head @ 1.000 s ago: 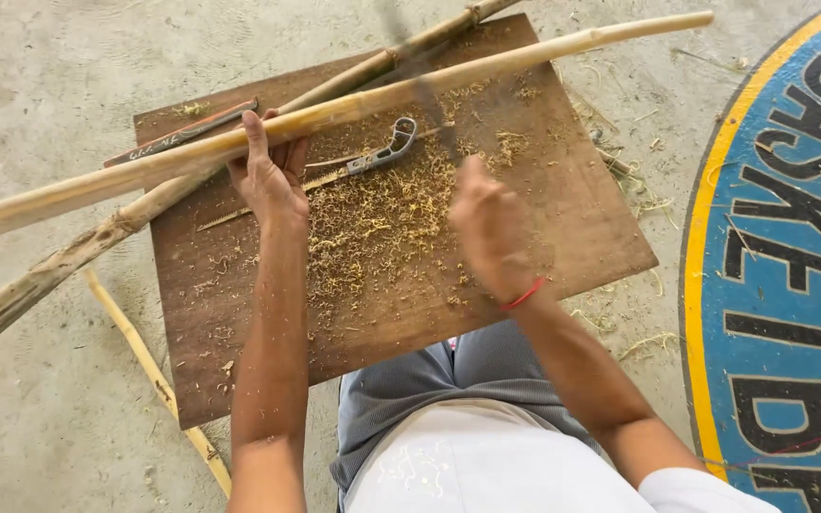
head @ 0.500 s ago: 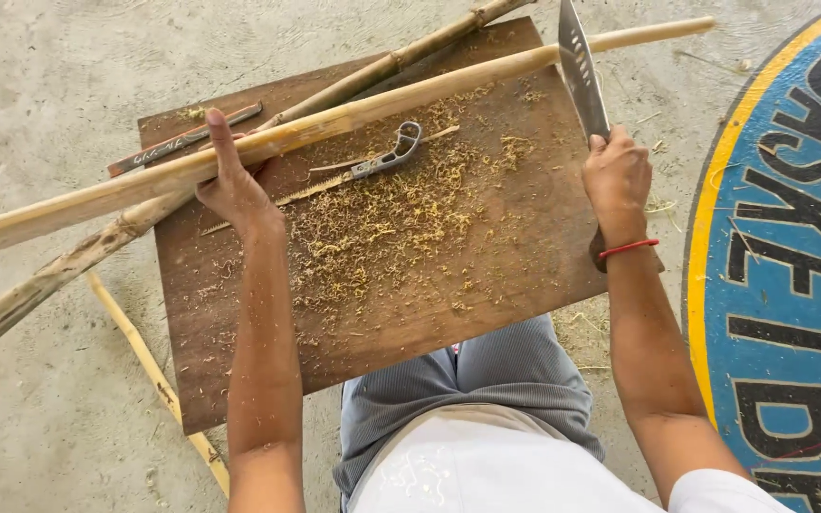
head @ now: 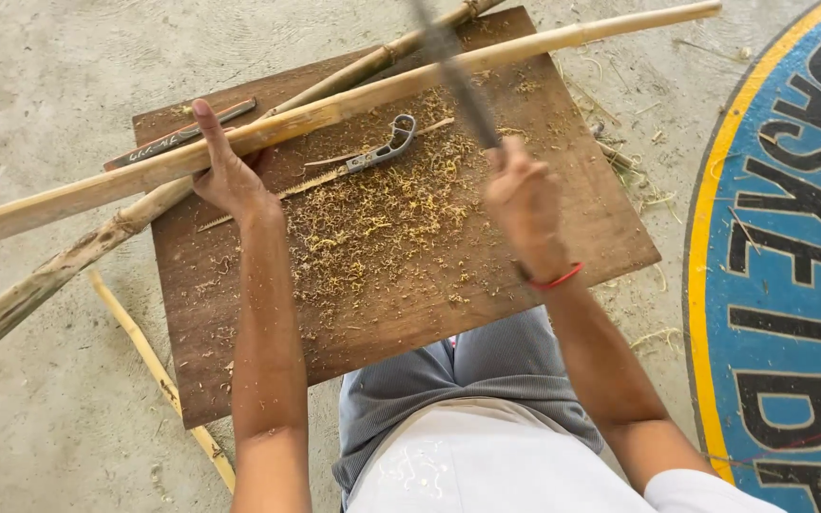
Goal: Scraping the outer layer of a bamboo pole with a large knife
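Bamboo is what the work turns on: a long pale bamboo pole (head: 353,103) lies slantwise across the brown wooden board (head: 563,228), running from nine o'clock up to one o'clock, and the left hand (head: 230,176) presses it down with fingers curled around its underside and thumb laid over the top. The right hand (head: 525,204) is wrapped closed around the handle of a long blade (head: 453,71), which is raised and blurred above the pole toward twelve o'clock. The risk, as I judge it, lies in that blade: the holding hand sits on the same pole not far from its path, so a glancing stroke off the round, hard surface could run toward the fingers. The pole is only hand-held on a board strewn with loose shavings (head: 382,218), so it could roll or skid under a blow. A small folding saw (head: 353,161) lies just below the pole, near enough to be knocked. A rougher, darker pole (head: 68,261) crosses beneath at ten o'clock. At three o'clock the concrete floor (head: 49,427) carries a large round painted sign (head: 791,266), blue with a yellow rim and heavy black lettering.
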